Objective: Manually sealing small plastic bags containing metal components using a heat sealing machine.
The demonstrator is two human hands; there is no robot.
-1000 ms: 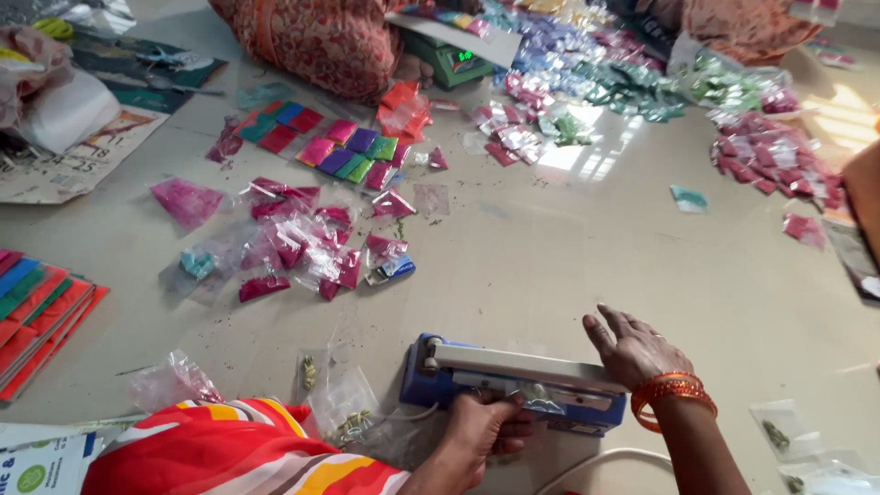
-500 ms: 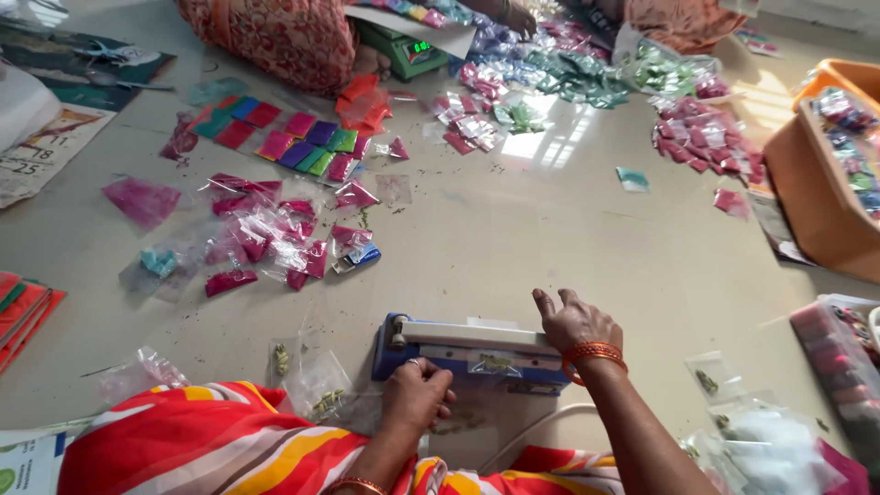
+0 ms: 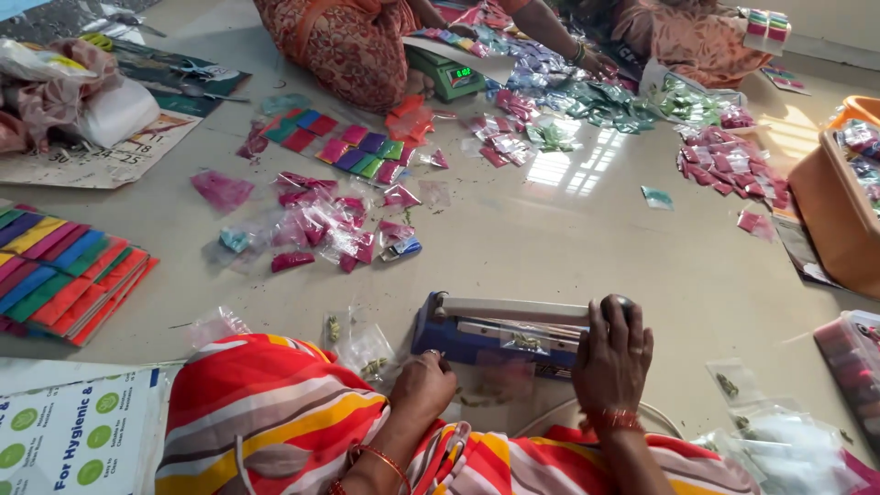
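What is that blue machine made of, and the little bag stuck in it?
The blue machine looks like painted metal or hard plastic; its pale press bar seems smooth and matte. The little bag looks like thin clear plastic film, since the floor shows through it.

One blue heat sealer (image 3: pixel 500 335) sits on the floor (image 3: pixel 568 238) near its front edge, with two hands on it: the left hand (image 3: pixel 423 385) and the right hand (image 3: pixel 612 357). One green weighing scale (image 3: pixel 449 75) stands near the far edge. One orange tub (image 3: pixel 830 206) is at the right edge. One stack of coloured sheets (image 3: pixel 60 270) lies at the left edge. The small pink packets (image 3: pixel 321 220) at mid-floor are too many and too overlapped to count exactly.
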